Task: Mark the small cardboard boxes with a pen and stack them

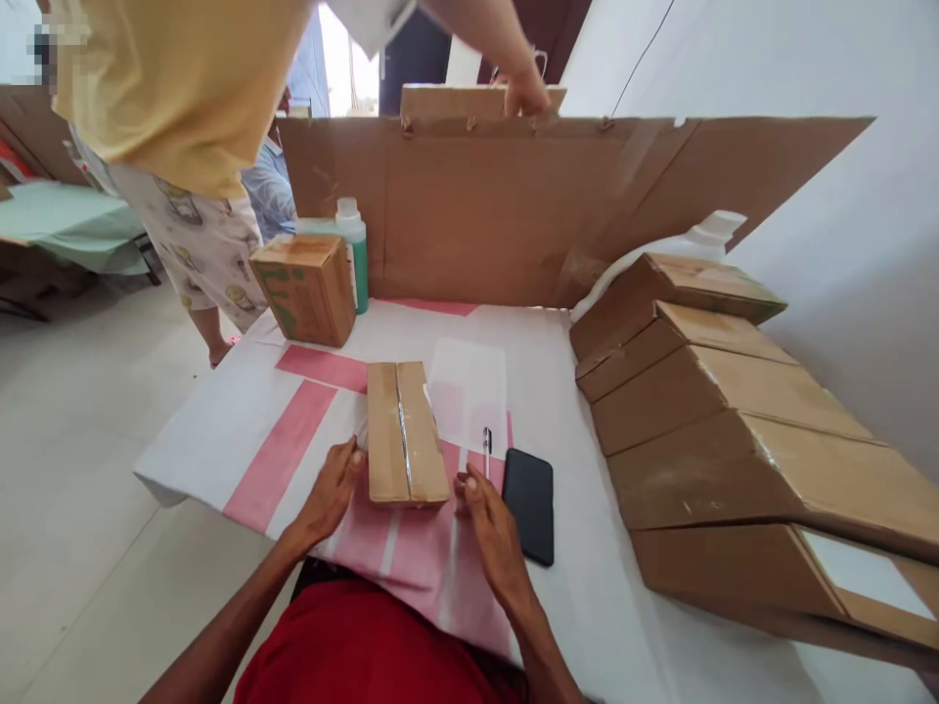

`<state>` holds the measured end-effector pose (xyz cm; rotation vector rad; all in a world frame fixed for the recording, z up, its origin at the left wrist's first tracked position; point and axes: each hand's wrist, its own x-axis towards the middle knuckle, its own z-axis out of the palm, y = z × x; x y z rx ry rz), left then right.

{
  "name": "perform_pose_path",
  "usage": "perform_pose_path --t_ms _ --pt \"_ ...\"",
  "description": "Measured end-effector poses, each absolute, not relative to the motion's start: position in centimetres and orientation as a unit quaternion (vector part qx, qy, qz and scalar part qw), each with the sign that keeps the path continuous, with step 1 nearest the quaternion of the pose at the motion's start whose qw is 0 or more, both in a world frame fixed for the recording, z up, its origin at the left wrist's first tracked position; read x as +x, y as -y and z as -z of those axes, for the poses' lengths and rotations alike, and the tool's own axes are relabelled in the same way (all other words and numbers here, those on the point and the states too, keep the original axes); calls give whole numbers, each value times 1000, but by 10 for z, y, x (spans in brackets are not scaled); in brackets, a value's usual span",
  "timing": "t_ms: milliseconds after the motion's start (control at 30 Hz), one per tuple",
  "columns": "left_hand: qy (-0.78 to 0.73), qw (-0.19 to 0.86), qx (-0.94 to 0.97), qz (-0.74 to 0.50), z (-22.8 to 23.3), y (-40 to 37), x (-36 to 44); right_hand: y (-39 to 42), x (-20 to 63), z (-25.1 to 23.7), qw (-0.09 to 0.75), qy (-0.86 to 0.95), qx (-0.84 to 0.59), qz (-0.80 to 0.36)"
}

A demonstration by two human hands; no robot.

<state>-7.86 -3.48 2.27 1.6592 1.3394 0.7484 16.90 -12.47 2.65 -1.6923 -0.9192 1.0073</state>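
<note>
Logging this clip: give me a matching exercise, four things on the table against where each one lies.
Things:
1. small cardboard box
2. black phone
3. green bottle
4. stack of flat cartons

Places:
a. along the table's right side
b. between the left hand and the right hand
c. at the back, beside the printed box
d. just right of the right hand

Pairs: 1-b, 2-d, 3-c, 4-a
</note>
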Motion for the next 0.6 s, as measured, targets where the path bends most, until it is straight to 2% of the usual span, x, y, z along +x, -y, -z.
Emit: perform_pose_path --t_ms 133,233,333,467,600 --pt "-545 374 684 -310 -16 33 -94 136 172 -20 486 404 -632 -449" --pt "-477 280 780 -291 -12 35 -91 134 160 -15 481 445 -600 -459" --pt "-410 183 852 -270 -18 32 -80 119 155 -23 510 459 -571 -451" --pt "-359 67 885 -287 -58 25 -68 92 174 -60 562 446 -566 -406" --pt "-302 56 896 -320 -110 25 -60 67 199 -102 584 422 -550 -422"
